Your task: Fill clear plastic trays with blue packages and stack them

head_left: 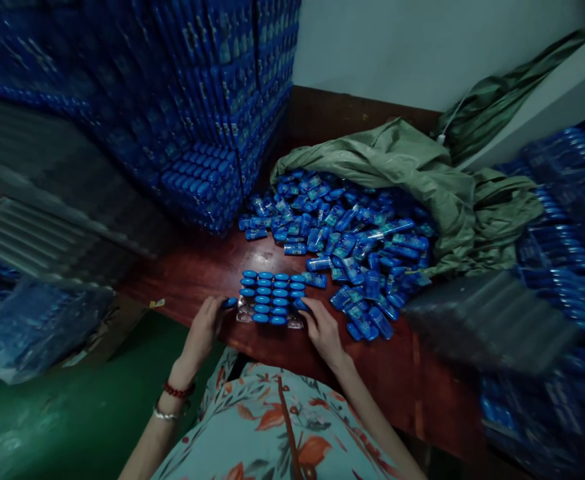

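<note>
In front of me a clear plastic tray (244,317) holds rows of small blue bottles (272,293), standing upright with their oval ends facing up. Pockets at its near left and near right corners show no bottle. My left hand (206,325) is closed on a blue bottle (229,303), just left of the tray. At the tray's right side, the fingers of my right hand (322,327) are closed on another blue bottle (300,305) at the end of a row. Whether that bottle is seated in its pocket, I cannot tell.
Behind the tray, loose blue bottles (342,233) spill from a green sack (402,147) onto the red-brown table (187,267). Tall stacks of packed bottles (212,80) rise at the back left. Stacked empty trays (497,323) stand right, more trays (37,233) left.
</note>
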The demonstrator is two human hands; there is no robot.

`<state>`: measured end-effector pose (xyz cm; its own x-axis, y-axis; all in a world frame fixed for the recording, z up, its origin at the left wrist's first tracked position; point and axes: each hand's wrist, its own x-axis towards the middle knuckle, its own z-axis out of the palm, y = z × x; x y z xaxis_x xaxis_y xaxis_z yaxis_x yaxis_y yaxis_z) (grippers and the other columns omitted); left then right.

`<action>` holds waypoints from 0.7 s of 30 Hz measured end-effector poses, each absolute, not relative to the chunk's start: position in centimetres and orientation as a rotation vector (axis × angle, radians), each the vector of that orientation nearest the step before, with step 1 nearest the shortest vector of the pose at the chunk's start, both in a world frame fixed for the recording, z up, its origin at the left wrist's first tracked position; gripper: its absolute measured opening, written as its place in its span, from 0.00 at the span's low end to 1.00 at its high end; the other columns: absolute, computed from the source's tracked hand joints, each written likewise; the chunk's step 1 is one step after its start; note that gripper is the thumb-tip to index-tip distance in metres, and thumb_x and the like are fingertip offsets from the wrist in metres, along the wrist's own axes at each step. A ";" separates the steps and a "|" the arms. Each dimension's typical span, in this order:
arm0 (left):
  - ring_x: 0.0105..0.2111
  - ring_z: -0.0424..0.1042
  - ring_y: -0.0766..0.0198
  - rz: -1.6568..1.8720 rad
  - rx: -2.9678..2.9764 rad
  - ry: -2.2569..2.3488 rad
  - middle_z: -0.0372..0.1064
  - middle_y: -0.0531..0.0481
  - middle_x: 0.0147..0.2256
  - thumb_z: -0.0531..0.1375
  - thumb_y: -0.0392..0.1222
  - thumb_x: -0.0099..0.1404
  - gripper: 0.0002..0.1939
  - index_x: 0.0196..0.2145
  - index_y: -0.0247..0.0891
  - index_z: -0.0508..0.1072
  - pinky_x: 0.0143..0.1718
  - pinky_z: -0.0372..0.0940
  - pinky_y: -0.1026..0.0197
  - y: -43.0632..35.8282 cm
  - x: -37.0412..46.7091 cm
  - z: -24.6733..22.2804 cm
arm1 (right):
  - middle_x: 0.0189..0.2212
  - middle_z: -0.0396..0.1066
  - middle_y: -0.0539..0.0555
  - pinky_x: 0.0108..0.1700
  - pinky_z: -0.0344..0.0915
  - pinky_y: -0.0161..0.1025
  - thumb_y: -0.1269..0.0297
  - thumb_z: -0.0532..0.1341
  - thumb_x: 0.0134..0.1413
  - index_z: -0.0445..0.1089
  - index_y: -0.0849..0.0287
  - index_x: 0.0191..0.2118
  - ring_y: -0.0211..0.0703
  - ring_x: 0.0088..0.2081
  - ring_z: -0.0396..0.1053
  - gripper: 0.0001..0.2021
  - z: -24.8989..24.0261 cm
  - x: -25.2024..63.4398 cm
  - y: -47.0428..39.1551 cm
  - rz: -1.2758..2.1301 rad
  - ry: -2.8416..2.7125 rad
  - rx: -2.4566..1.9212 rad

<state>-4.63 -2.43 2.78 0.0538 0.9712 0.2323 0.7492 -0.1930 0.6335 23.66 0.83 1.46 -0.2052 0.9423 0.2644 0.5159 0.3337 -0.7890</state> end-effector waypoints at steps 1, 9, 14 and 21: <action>0.40 0.69 0.60 0.890 2.025 1.699 0.66 0.45 0.41 0.49 0.35 0.66 0.14 0.48 0.39 0.65 0.43 0.66 0.57 -2.3 -4.5 2.8 | 0.43 0.71 0.56 0.51 0.66 0.44 0.66 0.51 0.60 0.67 0.54 0.49 0.43 0.47 0.69 0.13 1.5 24.1 0.9 0.720 -1.921 -1.247; 0.41 0.69 0.62 1.077 1.992 1.642 0.65 0.46 0.43 0.51 0.35 0.66 0.17 0.51 0.44 0.68 0.42 0.67 0.61 -1.4 -3.9 3.7 | 0.40 0.71 0.56 0.47 0.68 0.43 0.68 0.54 0.59 0.68 0.55 0.44 0.43 0.44 0.70 0.10 2.5 25.5 1.0 0.626 -1.821 -1.206; 0.38 0.70 0.64 1.351 1.962 1.637 0.66 0.46 0.40 0.54 0.36 0.65 0.12 0.46 0.41 0.71 0.37 0.68 0.63 -0.9 -3.2 1.8 | 0.37 0.70 0.55 0.43 0.69 0.41 0.69 0.55 0.59 0.67 0.56 0.42 0.42 0.40 0.70 0.07 1.7 25.3 1.3 0.576 -1.857 -1.175; 0.40 0.70 0.64 1.315 2.097 1.577 0.66 0.47 0.42 0.51 0.32 0.66 0.17 0.50 0.43 0.69 0.40 0.68 0.63 -1.2 -3.2 0.3 | 0.38 0.68 0.58 0.39 0.68 0.36 0.75 0.51 0.60 0.66 0.60 0.48 0.41 0.38 0.69 0.14 3.1 25.4 1.8 0.406 -2.282 -1.115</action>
